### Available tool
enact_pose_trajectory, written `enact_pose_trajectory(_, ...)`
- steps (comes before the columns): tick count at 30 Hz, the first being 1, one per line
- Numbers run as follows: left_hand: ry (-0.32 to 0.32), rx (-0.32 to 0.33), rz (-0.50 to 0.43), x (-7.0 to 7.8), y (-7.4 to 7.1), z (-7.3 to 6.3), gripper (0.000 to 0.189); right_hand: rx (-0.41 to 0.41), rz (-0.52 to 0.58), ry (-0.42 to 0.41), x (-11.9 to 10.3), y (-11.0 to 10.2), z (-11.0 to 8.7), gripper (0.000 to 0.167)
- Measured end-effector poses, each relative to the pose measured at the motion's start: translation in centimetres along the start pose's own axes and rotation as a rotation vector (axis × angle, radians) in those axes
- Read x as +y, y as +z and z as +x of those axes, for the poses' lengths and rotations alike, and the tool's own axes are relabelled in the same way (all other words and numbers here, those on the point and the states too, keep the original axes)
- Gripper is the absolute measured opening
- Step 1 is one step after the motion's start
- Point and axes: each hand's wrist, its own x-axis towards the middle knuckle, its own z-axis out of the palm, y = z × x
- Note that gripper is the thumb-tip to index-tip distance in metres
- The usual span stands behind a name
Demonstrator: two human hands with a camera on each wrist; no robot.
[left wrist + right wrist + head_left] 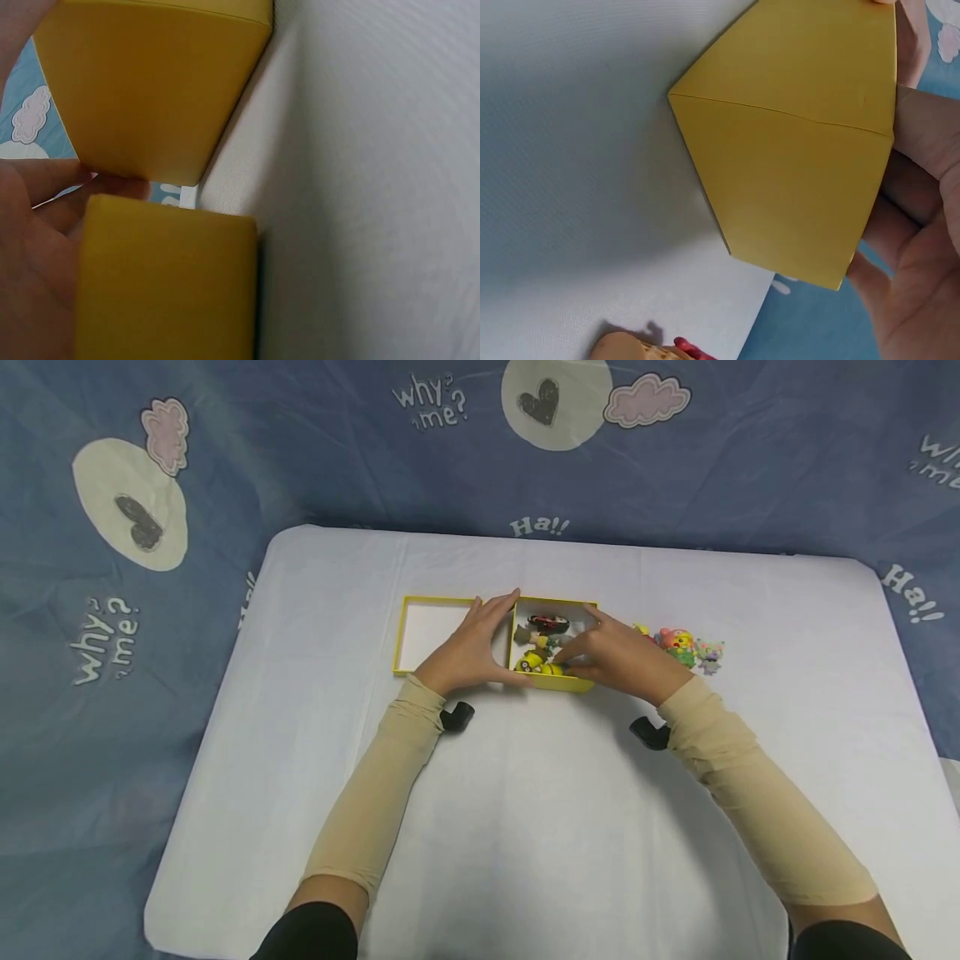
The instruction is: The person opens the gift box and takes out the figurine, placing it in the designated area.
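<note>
A small yellow box [562, 685] with a white inside stands open on the table. Its front and side walls fill the middle of the right wrist view. My left hand [476, 647] grips the box at its left side, thumb at the front edge and fingers at the back. My right hand [618, 656] reaches over the right rim, fingers bent down among the toys inside. Its fingertips are at a yellow figure [551, 669]; I cannot tell if they pinch it. Also inside are another yellow figure [529, 660] and a red-and-black toy car [548, 623].
Left of the box lies a yellow-rimmed lid [401, 635], white side up, partly behind my left hand. Several colourful figurines, among them a yellow-and-green one [678, 645] and a pale one [709, 655], stand to the right. A blue printed cloth [337, 452] hangs behind the white table [487, 827].
</note>
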Motion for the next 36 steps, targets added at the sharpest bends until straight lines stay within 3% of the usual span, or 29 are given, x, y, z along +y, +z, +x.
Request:
enact_pose_trajectory(13, 0.002, 0.008, -0.009, -0.2, 0.1, 0.0, 0.138, -0.053, 0.033, 0.025, 0.3, -0.1, 1.1, 0.017)
enact_pose_trajectory(36, 0.006, 0.004, -0.012, -0.1, 0.1, -0.1, 0.136, 0.023, 0.022, 0.054, 0.4, 0.6, 1.4, 0.019)
